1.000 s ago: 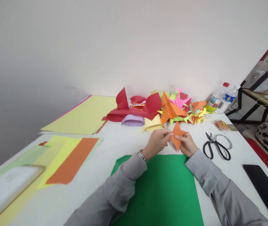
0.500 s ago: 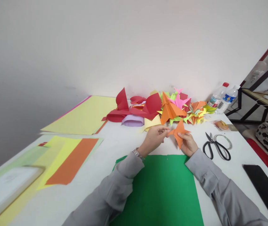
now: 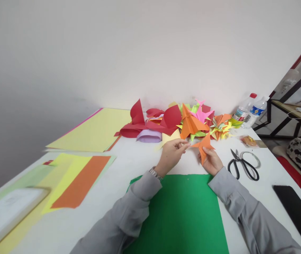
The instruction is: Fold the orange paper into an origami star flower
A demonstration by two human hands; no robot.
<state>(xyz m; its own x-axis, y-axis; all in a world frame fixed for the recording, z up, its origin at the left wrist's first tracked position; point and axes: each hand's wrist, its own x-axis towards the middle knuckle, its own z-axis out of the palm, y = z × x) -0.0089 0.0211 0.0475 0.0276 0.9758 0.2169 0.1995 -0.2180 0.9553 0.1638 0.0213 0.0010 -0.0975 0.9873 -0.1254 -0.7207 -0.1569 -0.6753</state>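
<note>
An orange origami figure (image 3: pixel 204 147) with several pointed arms is held up above the table, just beyond a green sheet of paper (image 3: pixel 184 211). My right hand (image 3: pixel 211 162) grips its lower right part, the thumb on the front and the fingers partly hidden behind. My left hand (image 3: pixel 173 153), with a metal-banded watch at the wrist, has its fingers drawn together at the figure's left tip. The contact there is too small to see clearly.
Red and purple paper shapes (image 3: pixel 150 135) and a pile of colourful origami (image 3: pixel 192 123) lie along the wall. Scissors (image 3: pixel 242 165), a roll of tape (image 3: pixel 257 160) and two bottles (image 3: pixel 254 111) are at right. Paper sheets (image 3: pixel 83 181) and a white box (image 3: pixel 10 211) are at left.
The origami figure has turned and shifted slightly right in my right hand, whose thumb has moved on it. My left fingers have changed position a little near its tip.
</note>
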